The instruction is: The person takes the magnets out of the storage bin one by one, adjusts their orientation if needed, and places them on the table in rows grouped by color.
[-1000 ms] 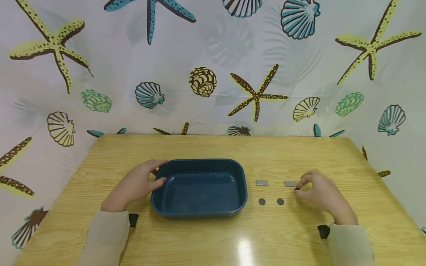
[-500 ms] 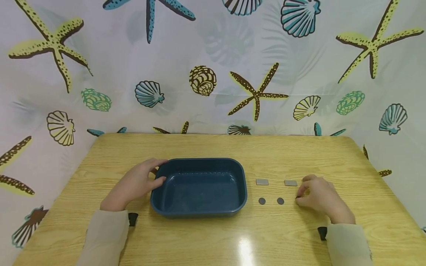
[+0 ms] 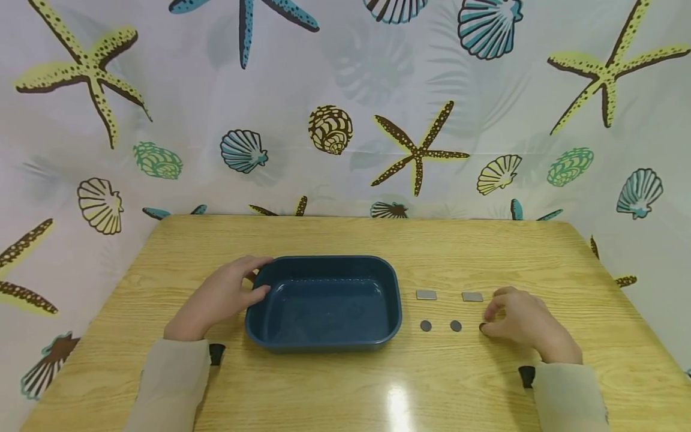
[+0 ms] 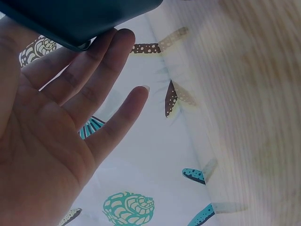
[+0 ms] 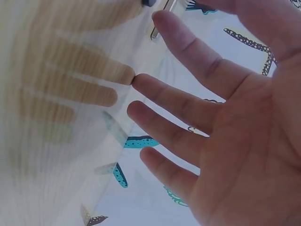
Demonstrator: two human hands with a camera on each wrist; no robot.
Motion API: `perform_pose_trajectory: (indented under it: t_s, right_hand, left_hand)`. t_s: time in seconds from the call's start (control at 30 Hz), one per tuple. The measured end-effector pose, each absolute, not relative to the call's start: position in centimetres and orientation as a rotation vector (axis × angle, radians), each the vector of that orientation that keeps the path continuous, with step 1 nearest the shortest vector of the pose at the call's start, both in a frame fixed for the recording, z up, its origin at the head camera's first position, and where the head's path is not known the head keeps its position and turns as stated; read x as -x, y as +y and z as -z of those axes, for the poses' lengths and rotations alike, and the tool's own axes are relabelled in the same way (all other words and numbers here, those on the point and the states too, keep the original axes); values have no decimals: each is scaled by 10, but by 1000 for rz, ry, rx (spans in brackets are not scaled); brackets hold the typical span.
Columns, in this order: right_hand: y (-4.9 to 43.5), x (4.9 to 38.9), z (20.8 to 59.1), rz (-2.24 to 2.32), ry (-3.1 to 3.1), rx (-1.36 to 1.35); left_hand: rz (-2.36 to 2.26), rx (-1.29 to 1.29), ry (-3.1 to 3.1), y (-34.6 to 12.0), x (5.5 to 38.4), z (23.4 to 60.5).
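Observation:
A dark blue rectangular basin [image 3: 324,345] stands on the table left of centre in the head view. My left hand [image 3: 229,294] grips its left rim, thumb over the edge and fingers along the outside; the left wrist view shows the fingers under a basin corner [image 4: 80,40]. My right hand [image 3: 520,321] is low at the table, its thumb tip touching a small dark disc [image 3: 481,327], mostly hidden. The right wrist view shows its fingers [image 5: 174,99] relaxed and spread. Two more dark discs [image 3: 426,326] and two silver rectangular plates [image 3: 426,294] lie between basin and right hand.
The wooden table [image 3: 324,396] carries the basin and the small pieces. Behind and beside it hangs a white cloth [image 3: 302,78] printed with starfish and shells. A black wrist mount [image 3: 526,376] sticks out at the right sleeve.
The right hand has lowered the small dark disc to the table beside the other discs, and its index finger has lifted away from it. The left hand stays on the basin.

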State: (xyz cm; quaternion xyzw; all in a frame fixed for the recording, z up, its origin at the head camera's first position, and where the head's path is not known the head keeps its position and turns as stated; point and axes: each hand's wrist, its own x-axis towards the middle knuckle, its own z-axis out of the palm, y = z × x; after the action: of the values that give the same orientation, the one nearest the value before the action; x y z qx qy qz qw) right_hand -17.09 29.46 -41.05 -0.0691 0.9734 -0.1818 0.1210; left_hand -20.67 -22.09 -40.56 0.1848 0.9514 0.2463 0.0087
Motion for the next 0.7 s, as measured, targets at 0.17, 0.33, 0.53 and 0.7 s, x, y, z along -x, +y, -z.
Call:
perform_pose_trajectory:
  t_s: [0.17, 0.33, 0.53, 0.7]
  right_hand:
    - [297, 172, 409, 544, 2834, 169]
    - [299, 173, 408, 584, 2865, 123]
    - [293, 175, 407, 607, 2971, 179]
    - [283, 180, 408, 623, 3074, 229]
  left_hand:
    - [-770, -579, 2975, -221, 206, 407]
    - [-752, -579, 2984, -221, 205, 407]
    - [-749, -549, 2996, -221, 204, 406]
    - [-808, -484, 2974, -220, 204, 403]
